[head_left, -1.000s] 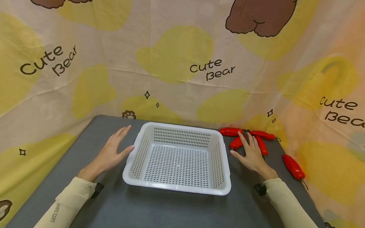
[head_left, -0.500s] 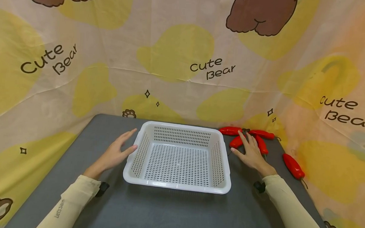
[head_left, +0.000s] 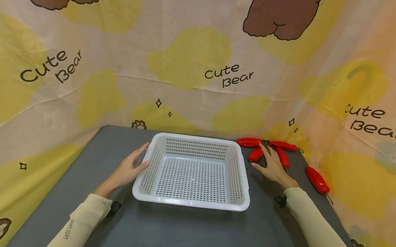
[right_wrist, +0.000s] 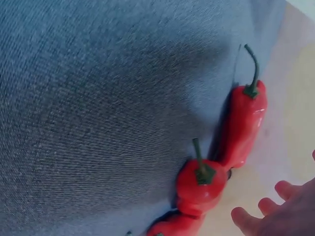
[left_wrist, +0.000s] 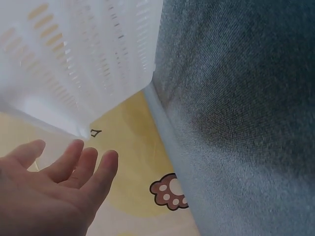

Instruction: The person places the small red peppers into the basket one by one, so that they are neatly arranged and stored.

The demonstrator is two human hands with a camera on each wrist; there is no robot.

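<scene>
A white perforated plastic basket [head_left: 190, 203] stands on the grey table, with nothing visible inside. My left hand [head_left: 125, 172] is beside its left rim, thumb and fingers spread; in the left wrist view the fingertips [left_wrist: 109, 160] are just short of the rim. Over at the right, my right hand [head_left: 272, 169] hovers among several red chili peppers, fingers extended and apart, holding nothing. One chili pepper [head_left: 256, 154] lies by its thumb, another chili pepper [head_left: 283, 158] behind its fingers. In the right wrist view, a chili pepper [right_wrist: 244, 123] with a green stem lies left of the fingertips.
Two more chili peppers lie along the back edge, the left chili pepper [head_left: 248, 142] near the basket's corner. A single chili pepper [head_left: 318, 181] lies at the table's right edge. Patterned cloth [head_left: 187, 57] hangs behind and at both sides of the grey table [head_left: 187, 232].
My left hand has moved right, up to the basket's left rim. The right hand has barely shifted. Basket and chili peppers lie as before.
</scene>
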